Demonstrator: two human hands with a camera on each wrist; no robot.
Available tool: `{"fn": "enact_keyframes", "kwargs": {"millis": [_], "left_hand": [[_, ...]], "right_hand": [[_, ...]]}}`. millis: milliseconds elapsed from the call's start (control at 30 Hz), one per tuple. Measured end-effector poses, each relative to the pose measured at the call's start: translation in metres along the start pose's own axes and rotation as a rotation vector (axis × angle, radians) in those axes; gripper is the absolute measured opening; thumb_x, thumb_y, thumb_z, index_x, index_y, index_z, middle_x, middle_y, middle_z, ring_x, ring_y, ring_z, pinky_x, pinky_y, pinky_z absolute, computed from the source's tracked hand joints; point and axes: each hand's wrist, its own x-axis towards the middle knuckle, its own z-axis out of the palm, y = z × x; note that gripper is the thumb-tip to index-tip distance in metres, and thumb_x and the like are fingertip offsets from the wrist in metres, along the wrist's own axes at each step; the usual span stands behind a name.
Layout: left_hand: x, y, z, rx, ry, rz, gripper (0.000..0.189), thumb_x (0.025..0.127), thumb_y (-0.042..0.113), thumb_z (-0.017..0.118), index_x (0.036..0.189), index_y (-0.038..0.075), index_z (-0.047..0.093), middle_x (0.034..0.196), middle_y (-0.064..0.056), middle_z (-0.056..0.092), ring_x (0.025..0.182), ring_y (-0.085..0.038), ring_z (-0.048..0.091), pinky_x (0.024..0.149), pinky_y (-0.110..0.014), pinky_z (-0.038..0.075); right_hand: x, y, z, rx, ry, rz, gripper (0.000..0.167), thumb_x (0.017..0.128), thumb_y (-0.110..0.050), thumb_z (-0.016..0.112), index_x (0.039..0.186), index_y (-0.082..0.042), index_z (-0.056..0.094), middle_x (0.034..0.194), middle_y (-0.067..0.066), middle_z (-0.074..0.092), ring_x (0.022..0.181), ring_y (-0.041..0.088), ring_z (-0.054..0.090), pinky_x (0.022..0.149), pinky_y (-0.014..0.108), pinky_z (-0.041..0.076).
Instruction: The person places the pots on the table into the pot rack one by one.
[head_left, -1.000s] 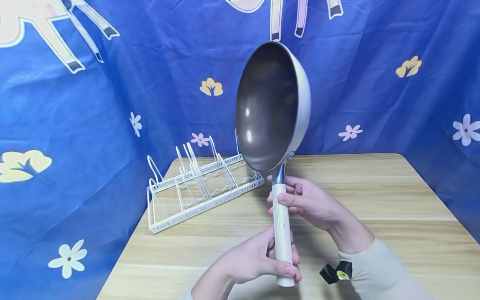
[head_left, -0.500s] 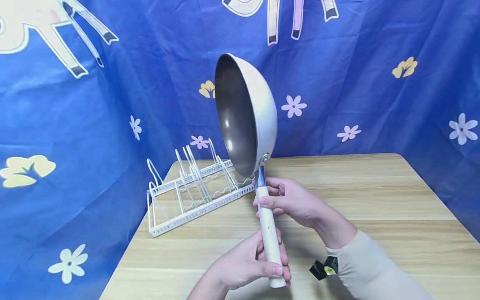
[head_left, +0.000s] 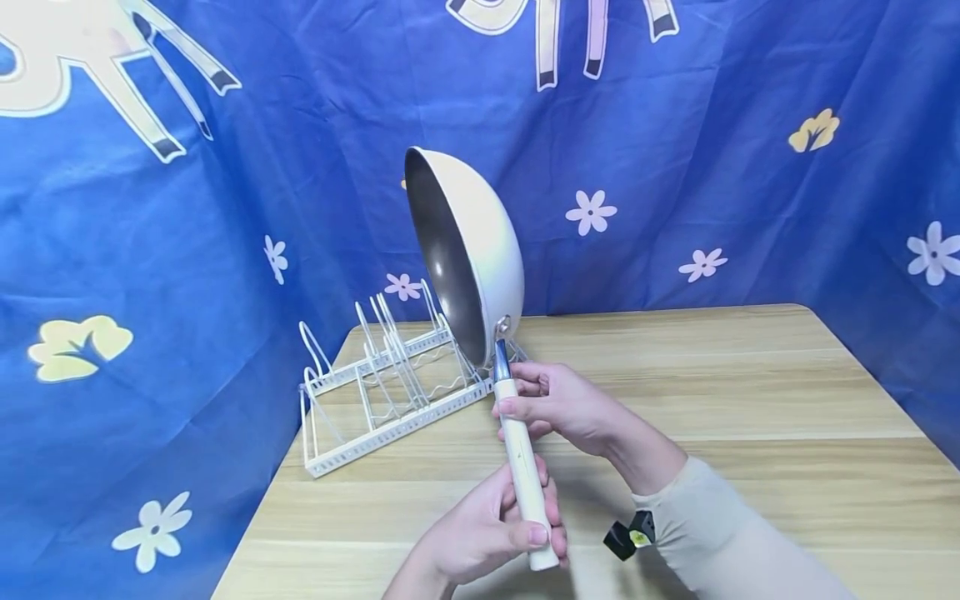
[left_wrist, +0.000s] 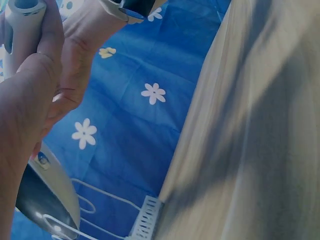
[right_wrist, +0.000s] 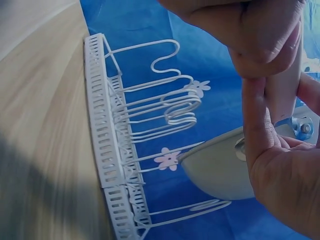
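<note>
A wok [head_left: 486, 237], white outside and dark inside, is held up on its side, its open face turned to the left. My left hand [head_left: 480, 529] grips the lower end of its white handle [head_left: 521, 467], thumb across the front. Higher up, just below the metal collar, my right hand [head_left: 562, 408] pinches the handle with its thumb in front and its fingers behind. The wok's lower rim overlaps the right end of a white wire pan rack [head_left: 397, 429] in the head view. In the right wrist view the wok [right_wrist: 217, 170] hangs among the rack's rightmost wire loops.
The rack stands at the left of a wooden table [head_left: 720, 400], its several upright loops [right_wrist: 165, 110] bare of pans. A blue patterned curtain [head_left: 645, 150] rises behind the table and along both sides. A black device [head_left: 630, 535] sits at the right sleeve.
Both hands have carried the wok left and lower, toward the rack's right end. The wok has turned so that more of its white outside shows and less of its inside.
</note>
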Motion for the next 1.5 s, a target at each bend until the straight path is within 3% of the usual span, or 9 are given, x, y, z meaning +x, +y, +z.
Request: {"fn": "enact_keyframes", "kwargs": {"millis": [400, 933, 1167, 1333, 1400, 1500], "left_hand": [[-0.004, -0.014, -0.018, -0.045, 0.002, 0.020, 0.035, 0.108, -0.004, 0.054, 0.132, 0.017, 0.040, 0.119, 0.007, 0.065, 0.108, -0.008, 0.075, 0.100, -0.033, 0.065], [-0.008, -0.023, -0.033, -0.117, 0.047, 0.018, 0.034, 0.107, 0.001, 0.057, 0.131, 0.018, 0.040, 0.118, 0.008, 0.064, 0.107, -0.007, 0.075, 0.098, -0.032, 0.066], [-0.010, -0.023, -0.037, -0.102, 0.062, 0.005, 0.034, 0.106, 0.000, 0.057, 0.130, 0.017, 0.039, 0.117, 0.008, 0.065, 0.106, -0.007, 0.075, 0.098, -0.032, 0.066], [-0.011, -0.021, -0.042, -0.044, 0.120, -0.060, 0.037, 0.105, -0.001, 0.059, 0.131, 0.016, 0.040, 0.117, 0.008, 0.067, 0.105, -0.008, 0.076, 0.100, -0.036, 0.066], [-0.013, -0.019, -0.044, 0.004, 0.164, -0.115, 0.036, 0.104, 0.000, 0.064, 0.129, 0.015, 0.041, 0.116, 0.007, 0.068, 0.105, -0.008, 0.076, 0.099, -0.035, 0.066], [-0.014, -0.017, -0.045, 0.106, 0.232, -0.214, 0.037, 0.100, 0.004, 0.072, 0.124, 0.012, 0.045, 0.113, 0.005, 0.071, 0.103, -0.007, 0.077, 0.096, -0.030, 0.066]], "right_hand": [[0.011, 0.021, -0.003, 0.077, 0.013, 0.022, 0.062, 0.102, -0.007, 0.070, 0.155, 0.010, 0.042, 0.102, -0.001, 0.078, 0.089, 0.016, 0.079, 0.081, 0.029, 0.069], [0.029, 0.042, -0.008, 0.059, 0.026, 0.062, 0.062, 0.102, -0.009, 0.070, 0.157, 0.007, 0.045, 0.100, -0.002, 0.078, 0.089, 0.016, 0.078, 0.080, 0.029, 0.067], [0.034, 0.046, -0.011, 0.044, 0.020, 0.068, 0.061, 0.102, -0.011, 0.070, 0.155, 0.005, 0.047, 0.101, -0.002, 0.078, 0.089, 0.017, 0.079, 0.080, 0.030, 0.067], [0.037, 0.049, -0.015, 0.027, 0.021, 0.100, 0.072, 0.102, -0.008, 0.069, 0.162, 0.009, 0.033, 0.119, 0.015, 0.078, 0.096, 0.021, 0.080, 0.085, 0.032, 0.068], [0.037, 0.051, -0.016, 0.018, 0.014, 0.114, 0.075, 0.103, -0.008, 0.068, 0.164, 0.009, 0.029, 0.128, 0.026, 0.073, 0.098, 0.022, 0.079, 0.088, 0.034, 0.068], [0.034, 0.054, -0.018, -0.001, 0.006, 0.131, 0.074, 0.104, -0.010, 0.069, 0.164, 0.007, 0.030, 0.137, 0.031, 0.069, 0.101, 0.023, 0.079, 0.093, 0.036, 0.068]]}}
